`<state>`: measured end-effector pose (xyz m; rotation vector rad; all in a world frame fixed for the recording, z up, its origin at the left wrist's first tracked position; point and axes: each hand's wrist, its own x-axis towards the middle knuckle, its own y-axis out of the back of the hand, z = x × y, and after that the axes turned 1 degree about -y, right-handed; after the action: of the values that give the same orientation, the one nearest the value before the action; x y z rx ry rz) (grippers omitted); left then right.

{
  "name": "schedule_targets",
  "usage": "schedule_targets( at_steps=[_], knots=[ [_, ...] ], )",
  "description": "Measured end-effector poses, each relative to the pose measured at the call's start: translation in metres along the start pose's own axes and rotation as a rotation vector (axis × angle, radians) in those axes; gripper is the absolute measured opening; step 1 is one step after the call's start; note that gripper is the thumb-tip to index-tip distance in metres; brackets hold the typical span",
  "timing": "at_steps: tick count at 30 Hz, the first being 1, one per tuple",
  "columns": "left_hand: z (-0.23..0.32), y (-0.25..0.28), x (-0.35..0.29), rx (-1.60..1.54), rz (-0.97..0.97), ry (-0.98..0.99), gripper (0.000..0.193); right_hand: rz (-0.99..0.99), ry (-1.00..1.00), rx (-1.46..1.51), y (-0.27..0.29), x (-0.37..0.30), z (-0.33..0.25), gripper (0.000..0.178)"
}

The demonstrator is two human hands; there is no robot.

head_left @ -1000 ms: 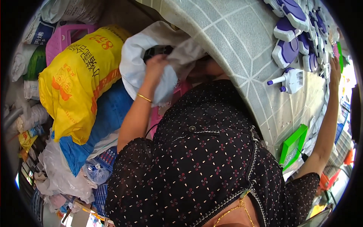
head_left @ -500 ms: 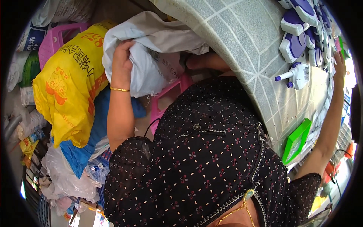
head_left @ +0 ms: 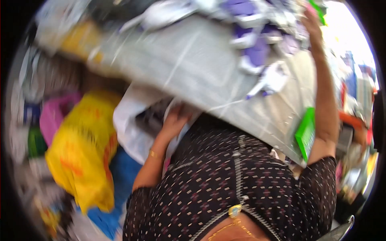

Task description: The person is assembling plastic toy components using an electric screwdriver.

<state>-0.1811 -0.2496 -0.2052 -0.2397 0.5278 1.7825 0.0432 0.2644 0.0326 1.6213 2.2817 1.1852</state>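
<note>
My left hand (head_left: 176, 120) is closed on the rim of a white woven sack (head_left: 130, 120) beside the table's near edge. The sack's mouth gapes, with something dark inside that I cannot make out. At the far right, my right arm stretches along the table, and my right hand (head_left: 313, 25) is blurred beside a small green and pink thing (head_left: 317, 9). Its fingers are too smeared to read. Several white and purple plastic parts (head_left: 255, 46) are heaped near it, and a white piece with purple tips (head_left: 269, 80) lies apart.
A grey tiled table (head_left: 201, 52) spans the upper middle. On its right lies a green-framed tray (head_left: 304, 132). A stuffed yellow sack (head_left: 84, 148) stands at the left, with a pink plastic stool (head_left: 54, 114) behind it and a blue bag (head_left: 124, 180) beside it.
The view has swung, so the table fills more of the top. My left hand has shifted right along the white sack, whose mouth now shows. My right arm remains stretched over the table.
</note>
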Motion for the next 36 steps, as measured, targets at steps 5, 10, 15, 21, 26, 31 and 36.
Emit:
schedule_targets(
  at_steps=[5,10,15,21,26,31,36],
  knots=[
    [0.032,-0.021,0.000,-0.007,-0.371,-0.111,0.058,0.218,-0.034,-0.354,0.044,-0.059,-0.030,0.049],
    [0.061,-0.003,-0.005,0.137,-0.383,-0.187,0.051,0.058,-0.098,-0.370,0.061,-0.139,-0.040,0.045],
    [0.102,0.015,-0.034,0.594,-0.388,-0.060,0.047,0.090,-0.401,-0.550,0.107,-0.178,0.002,0.044],
    [0.160,0.021,-0.049,0.264,-0.478,-0.163,0.034,-0.095,0.052,-0.104,0.124,-0.263,-0.066,0.045],
    [0.210,-0.012,-0.060,-0.206,-0.383,-0.407,0.019,-0.871,-0.082,0.506,0.243,-0.325,-0.106,0.036],
    [0.233,-0.087,-0.030,0.418,-0.105,-1.057,0.026,0.485,-0.543,0.240,0.354,-0.398,0.063,0.027],
    [0.239,-0.148,-0.005,0.725,-0.030,-1.334,0.034,0.815,-0.945,-0.485,0.428,-0.448,0.248,0.054]
  ],
)
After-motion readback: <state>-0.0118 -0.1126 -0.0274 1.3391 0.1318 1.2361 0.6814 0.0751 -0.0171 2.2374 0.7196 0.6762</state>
